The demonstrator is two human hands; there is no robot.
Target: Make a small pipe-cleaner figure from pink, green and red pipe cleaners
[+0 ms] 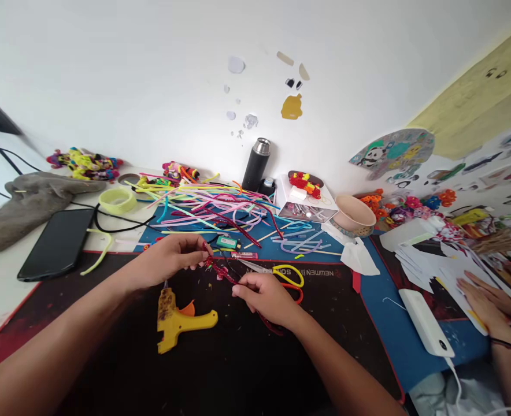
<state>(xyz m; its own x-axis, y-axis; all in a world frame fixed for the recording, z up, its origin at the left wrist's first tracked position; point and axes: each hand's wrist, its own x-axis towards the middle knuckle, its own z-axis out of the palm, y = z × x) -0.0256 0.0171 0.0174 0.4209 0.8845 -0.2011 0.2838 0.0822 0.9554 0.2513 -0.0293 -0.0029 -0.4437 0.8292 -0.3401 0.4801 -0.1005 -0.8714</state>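
Observation:
A shiny dark red pipe cleaner (226, 274) is stretched between my two hands above the black mat, with a small twisted clump near its left part. My left hand (180, 257) pinches its left end between thumb and fingertips. Farther right, my right hand (262, 294) is closed on the same pipe cleaner, and a loose length trails beneath that hand. A yellow hot glue gun (178, 320) lies on the mat below my left hand. Just behind my right hand are scissors (290, 275) with yellow and red handles, partly covered by that hand.
Many coloured pipe cleaners (221, 208) lie heaped at the back, near a black flask (256, 164) and a white box (303, 199). A phone (54, 245) and yellow tape roll (117, 200) sit left. At right, a co-worker's hands (485, 297) rest on papers beside a white power bank (426, 320).

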